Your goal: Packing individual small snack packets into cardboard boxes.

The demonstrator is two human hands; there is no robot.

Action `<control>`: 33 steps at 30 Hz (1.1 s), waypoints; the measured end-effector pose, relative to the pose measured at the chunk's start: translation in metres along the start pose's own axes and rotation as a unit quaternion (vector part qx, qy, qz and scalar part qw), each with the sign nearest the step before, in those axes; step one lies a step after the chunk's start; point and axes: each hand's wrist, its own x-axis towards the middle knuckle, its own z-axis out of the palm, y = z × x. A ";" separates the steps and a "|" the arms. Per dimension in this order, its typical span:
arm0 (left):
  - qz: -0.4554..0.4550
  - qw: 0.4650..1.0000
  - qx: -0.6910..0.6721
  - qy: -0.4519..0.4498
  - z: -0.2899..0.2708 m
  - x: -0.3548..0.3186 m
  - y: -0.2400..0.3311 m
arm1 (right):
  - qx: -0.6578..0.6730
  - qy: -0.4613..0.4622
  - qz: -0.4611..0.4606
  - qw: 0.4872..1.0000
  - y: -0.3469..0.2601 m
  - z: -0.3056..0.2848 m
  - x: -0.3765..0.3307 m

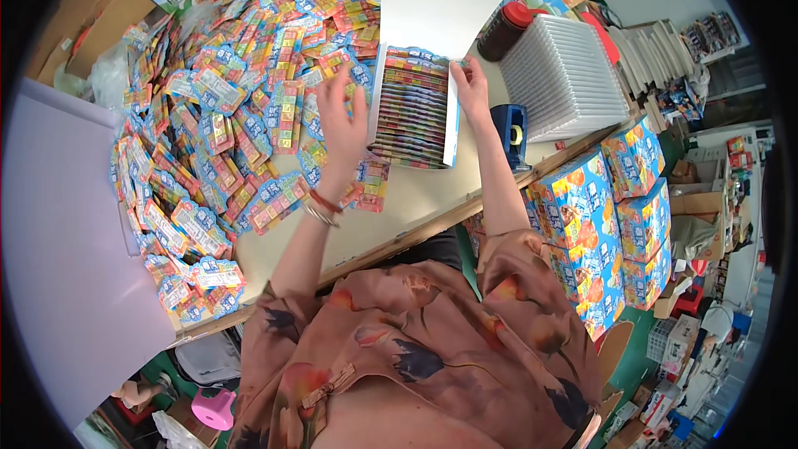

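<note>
An open white carton (453, 129) lies on the table, filled with a row of small colourful packets (411, 108), its lid (436, 4) folded back. My right hand (471, 83) rests on the carton's right wall near the top, fingers curled over its edge. Just left of the carton my left hand (341, 116) hovers with fingers spread, over loose packets; whether it holds one I cannot tell. A big heap of the same packets (224, 116) covers the table to the left.
A blue tape dispenser (509, 133) stands right of the carton, beside a stack of white trays (561, 75) and a dark jar with a red lid (507, 29). Printed cartons (619, 224) are stacked at the table's right edge. A pale board (58, 241) lies left.
</note>
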 end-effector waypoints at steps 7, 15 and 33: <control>-0.227 0.899 -0.117 -0.355 0.003 0.043 -0.037 | 0.206 -0.093 0.109 0.968 -0.007 -0.004 0.006; 0.003 0.887 -0.119 -0.446 0.008 0.068 -0.084 | 0.143 -0.112 0.061 0.981 -0.026 -0.016 -0.002; 0.153 0.869 0.159 -0.443 -0.030 0.050 -0.023 | 0.088 -0.231 0.160 0.956 -0.146 -0.061 -0.107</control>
